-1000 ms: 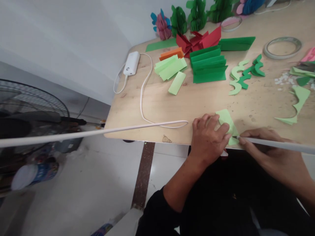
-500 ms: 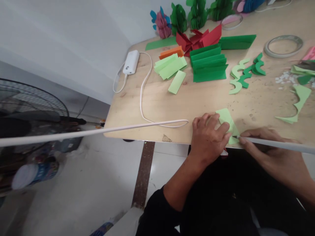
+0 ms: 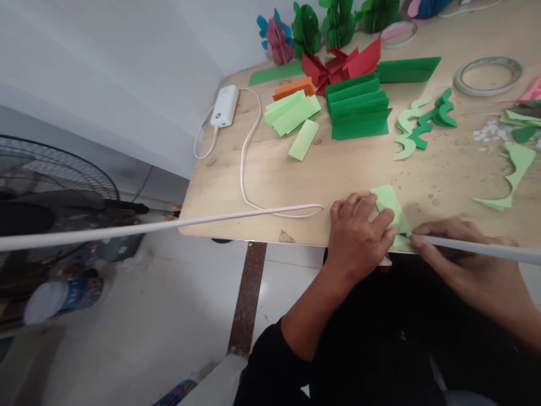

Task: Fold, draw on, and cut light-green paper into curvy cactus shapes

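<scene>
Light green paper (image 3: 386, 197) lies folded at the table's front edge. My left hand (image 3: 357, 228) presses on it, its fingers bent and closed over the left side. To the right, my right hand (image 3: 469, 265) pinches a slim dark-tipped tool (image 3: 404, 234) between thumb and forefinger. That tip touches the paper near its lower right side. Most of the tool is hidden by the hand and a white band crossing in front, so its exact kind is unclear. A small red and white object (image 3: 385, 261) shows partly below my left hand.
Pleated dark green paper (image 3: 359, 113), light green slips (image 3: 293, 113) and red folded paper (image 3: 340, 67) stand farther back. Wavy cut strips (image 3: 408, 129), scraps (image 3: 513, 177) and a tape roll (image 3: 488, 76) are rightward. A white cable (image 3: 243, 163) loops across the left side.
Both hands stay almost where they were around the light green paper. The whole view has shifted very slightly.
</scene>
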The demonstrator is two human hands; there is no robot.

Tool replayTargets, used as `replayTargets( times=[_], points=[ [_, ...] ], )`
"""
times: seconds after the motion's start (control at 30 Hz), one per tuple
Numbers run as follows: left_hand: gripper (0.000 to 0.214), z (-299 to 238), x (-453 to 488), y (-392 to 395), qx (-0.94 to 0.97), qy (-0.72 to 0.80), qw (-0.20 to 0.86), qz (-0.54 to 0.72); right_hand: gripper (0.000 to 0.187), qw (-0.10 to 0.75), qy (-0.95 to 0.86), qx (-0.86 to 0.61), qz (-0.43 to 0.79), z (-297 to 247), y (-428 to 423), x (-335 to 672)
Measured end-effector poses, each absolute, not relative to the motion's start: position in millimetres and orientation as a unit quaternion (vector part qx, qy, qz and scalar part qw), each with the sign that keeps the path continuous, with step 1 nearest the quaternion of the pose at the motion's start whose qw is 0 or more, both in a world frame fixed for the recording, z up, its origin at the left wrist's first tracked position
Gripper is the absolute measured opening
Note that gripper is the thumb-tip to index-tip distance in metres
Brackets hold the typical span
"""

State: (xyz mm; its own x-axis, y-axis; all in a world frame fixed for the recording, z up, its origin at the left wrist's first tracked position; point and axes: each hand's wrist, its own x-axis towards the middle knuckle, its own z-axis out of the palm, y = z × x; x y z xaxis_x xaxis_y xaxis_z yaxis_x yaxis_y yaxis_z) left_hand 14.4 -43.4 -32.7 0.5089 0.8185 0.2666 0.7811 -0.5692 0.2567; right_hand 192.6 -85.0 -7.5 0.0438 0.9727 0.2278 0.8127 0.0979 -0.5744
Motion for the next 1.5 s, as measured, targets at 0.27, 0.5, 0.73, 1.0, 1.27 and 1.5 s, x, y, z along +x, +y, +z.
replayTargets(
  times=[0.27,0.5,0.73,1.0,1.27,1.5],
  points=[
    [0.025,-34.2,14.6,-43.0,0.862,0.458,0.054,0.210,0.048,0.295,-0.697,-0.643,0.116,-6.4,-87.8,193.7],
    [0.025,-34.5,14.7,-42.7,0.862,0.458,0.055,0.210,0.048,0.291,-0.695,-0.647,0.116,-8.8,-90.8,194.5],
    [0.025,-34.4,14.8,-43.3,0.862,0.461,0.057,0.205,0.052,0.274,-0.681,-0.666,0.131,-9.1,-93.6,193.9],
    [0.025,-35.0,15.0,-42.9,0.862,0.459,0.057,0.206,0.046,0.279,-0.698,-0.647,0.129,-9.2,-94.5,193.8],
    [0.023,-35.4,14.9,-42.8,0.863,0.459,0.054,0.205,0.036,0.282,-0.700,-0.640,0.140,-10.3,-96.5,194.5],
    [0.023,-36.0,15.3,-43.0,0.862,0.460,0.053,0.205,0.026,0.303,-0.699,-0.626,0.167,-11.9,-98.8,194.2]
  ],
)
